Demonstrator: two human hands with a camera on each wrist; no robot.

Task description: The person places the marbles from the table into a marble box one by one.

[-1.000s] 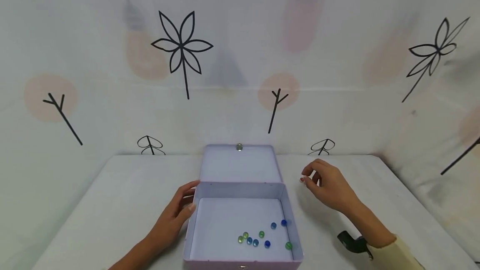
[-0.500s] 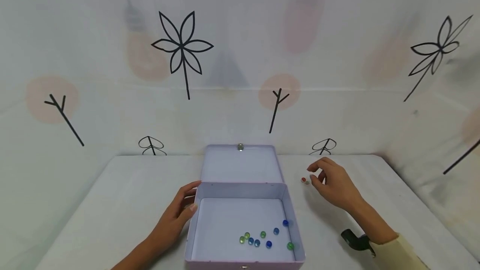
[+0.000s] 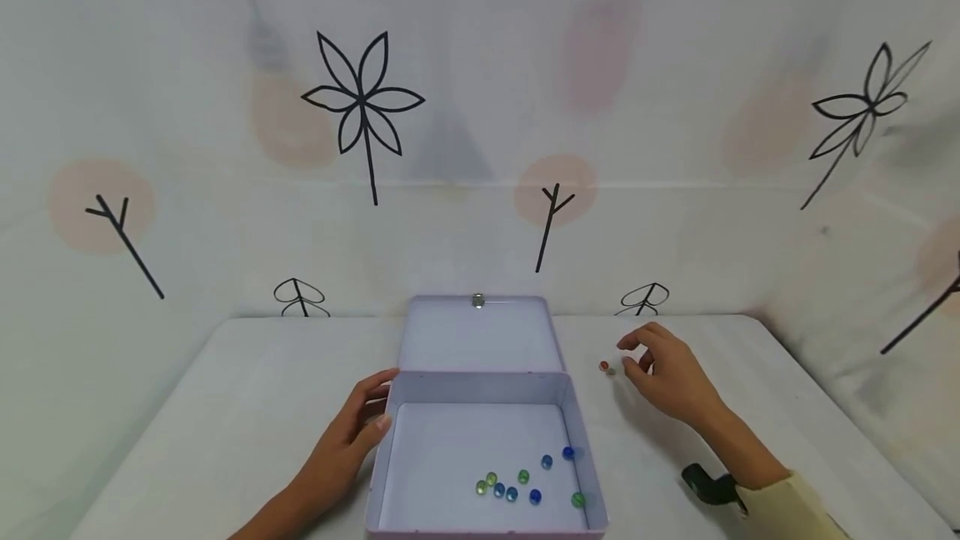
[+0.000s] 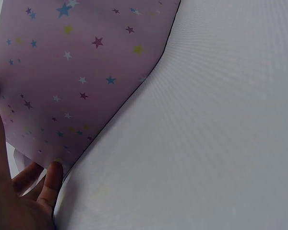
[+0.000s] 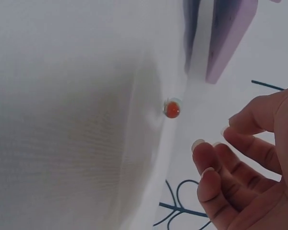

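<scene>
An open lilac tin box [image 3: 382,473] stands in front of me, its lid [image 3: 480,336] laid back behind it. Several blue and green glass marbles [image 3: 535,497] lie on its floor, mostly in the front right part. My left hand [image 3: 341,440] rests along the outer left side, with fingertips on the star-printed wall [image 4: 97,62] in the left wrist view. To the right of the lid, a red marble [image 3: 603,366] and a small clear one [image 3: 611,372] sit on the table. Just right of them hovers my right hand [image 3: 667,377], fingers loosely bent and holding nothing.
A white cloth covers the table [image 3: 285,382]. Behind it hangs a pale curtain [image 3: 450,232] with line-drawn flowers and twigs. A dark band [image 3: 708,486] shows at the right wrist, beside a cream sleeve [image 3: 791,507].
My right hand has drawn back to the right from the red marble, which its fingertips overlapped a second ago. One blue marble in the box has shifted slightly. The left hand keeps its place.
</scene>
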